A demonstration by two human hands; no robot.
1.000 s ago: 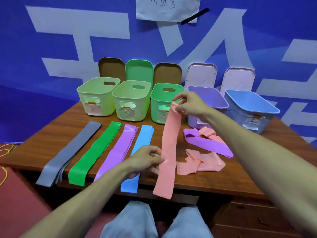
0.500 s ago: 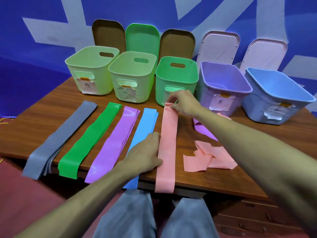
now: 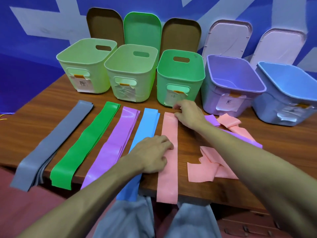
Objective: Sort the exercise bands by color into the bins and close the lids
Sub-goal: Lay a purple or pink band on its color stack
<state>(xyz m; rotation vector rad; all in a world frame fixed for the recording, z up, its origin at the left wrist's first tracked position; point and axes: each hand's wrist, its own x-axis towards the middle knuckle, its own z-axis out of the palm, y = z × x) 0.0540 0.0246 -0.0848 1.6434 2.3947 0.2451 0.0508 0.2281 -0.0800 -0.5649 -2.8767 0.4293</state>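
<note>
While both of our hands press down on the long flat salmon-pink rubber band (image 3: pixel 169 152), it lies stretched across the brown wooden table (image 3: pixel 34 124), its near end hanging over the front edge. Our left hand (image 3: pixel 151 156) lies palm down with fingers (image 3: pixel 167 145) spread flat on the band's middle, gripping nothing. Our right hand (image 3: pixel 187 114) rests on the far end, its fingers (image 3: pixel 177 115) curled and pressing the strip down; we cannot tell whether they pinch it.

To the left, side by side, lie a sky-blue rubber band (image 3: pixel 147 127), a stack of lilac rubber bands (image 3: pixel 120 141), a bright green rubber band (image 3: pixel 85 145) and a stack of grey rubber bands (image 3: pixel 51 143). To the right lie a crumpled pink band (image 3: pixel 205 169), a purple band (image 3: pixel 243 138) partly under our right forearm, and another folded pink band (image 3: pixel 229 122).

Behind them stand five open plastic bins in a row: two pale green bins (image 3: pixel 85 66) (image 3: pixel 130 73), a mint green bin (image 3: pixel 180 78), a lavender bin (image 3: pixel 231 83) and a blue bin (image 3: pixel 288 93), each with a paper label. Their lids lean against the blue wall behind: two brown lids (image 3: pixel 104 24) (image 3: pixel 180 35), one green lid (image 3: pixel 142 30) and two pale pink lids (image 3: pixel 228 38) (image 3: pixel 281 45).
</note>
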